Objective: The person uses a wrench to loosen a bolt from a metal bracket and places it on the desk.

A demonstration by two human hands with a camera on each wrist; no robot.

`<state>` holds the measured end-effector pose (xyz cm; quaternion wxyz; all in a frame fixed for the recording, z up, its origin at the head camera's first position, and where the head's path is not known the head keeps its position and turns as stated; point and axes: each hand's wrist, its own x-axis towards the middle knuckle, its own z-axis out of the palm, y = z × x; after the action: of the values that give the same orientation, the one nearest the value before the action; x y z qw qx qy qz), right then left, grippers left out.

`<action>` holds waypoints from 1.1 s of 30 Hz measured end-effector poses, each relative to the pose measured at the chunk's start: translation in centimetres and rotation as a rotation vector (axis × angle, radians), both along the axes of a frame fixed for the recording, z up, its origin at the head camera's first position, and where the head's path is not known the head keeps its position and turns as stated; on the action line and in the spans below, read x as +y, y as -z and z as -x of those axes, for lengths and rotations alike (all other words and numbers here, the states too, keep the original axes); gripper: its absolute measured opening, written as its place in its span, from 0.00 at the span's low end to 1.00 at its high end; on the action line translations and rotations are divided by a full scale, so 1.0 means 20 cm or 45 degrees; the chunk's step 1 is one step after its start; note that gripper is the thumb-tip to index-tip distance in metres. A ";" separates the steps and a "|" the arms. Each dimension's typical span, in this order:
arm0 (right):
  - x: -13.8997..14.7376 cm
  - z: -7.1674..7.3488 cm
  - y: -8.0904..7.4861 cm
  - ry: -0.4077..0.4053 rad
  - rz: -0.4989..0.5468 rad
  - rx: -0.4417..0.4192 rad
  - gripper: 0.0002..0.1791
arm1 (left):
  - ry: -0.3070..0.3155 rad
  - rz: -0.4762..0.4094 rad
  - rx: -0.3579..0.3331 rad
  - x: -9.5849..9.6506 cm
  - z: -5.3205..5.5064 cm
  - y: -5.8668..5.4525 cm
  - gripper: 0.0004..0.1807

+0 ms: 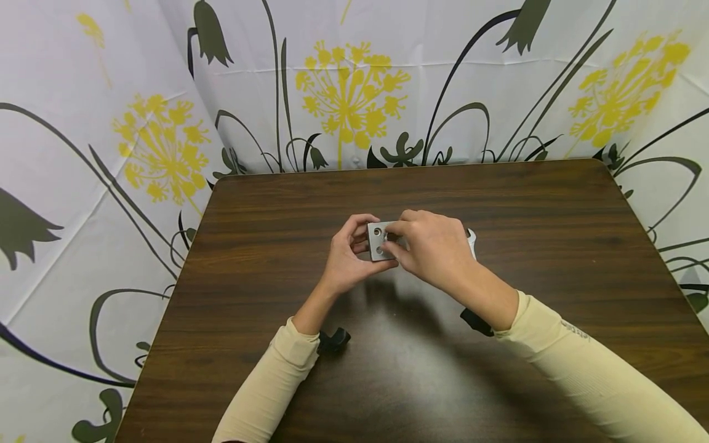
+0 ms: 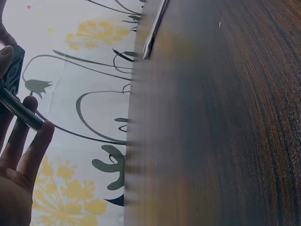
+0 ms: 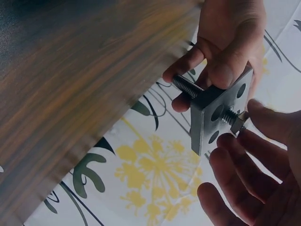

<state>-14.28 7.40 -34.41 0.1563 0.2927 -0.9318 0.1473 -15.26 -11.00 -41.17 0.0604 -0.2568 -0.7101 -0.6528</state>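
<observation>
My left hand point(image 1: 348, 259) grips a grey metal plate point(image 1: 373, 243) by its edges, above the middle of the table. Several round holes pass through the plate. A long threaded bolt point(image 3: 186, 86) runs through one of them, its shank sticking out on the far side in the right wrist view. Thumb and fingers of my right hand point(image 1: 440, 246) pinch the hex head point(image 3: 239, 123), which stands a short length of thread off the plate face. In the left wrist view, the shank point(image 2: 21, 111) lies close to the left fingertips.
Behind my right hand, partly hidden, lies a silver wrench point(image 1: 471, 241) on the dark wooden table point(image 1: 266, 246). A flower-patterned cloth point(image 1: 354, 37) hangs along the table's far and side edges. Black wrist gear point(image 1: 334, 341) shows beside the left sleeve.
</observation>
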 end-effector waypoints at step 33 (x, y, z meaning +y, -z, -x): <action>0.01 0.00 0.00 -0.041 0.003 0.021 0.15 | -0.013 0.022 0.002 -0.01 0.02 0.05 0.39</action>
<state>-14.27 7.53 -34.50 0.1617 0.3088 -0.9255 0.1484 -15.73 -11.20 -42.25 0.0621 -0.2544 -0.7170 -0.6460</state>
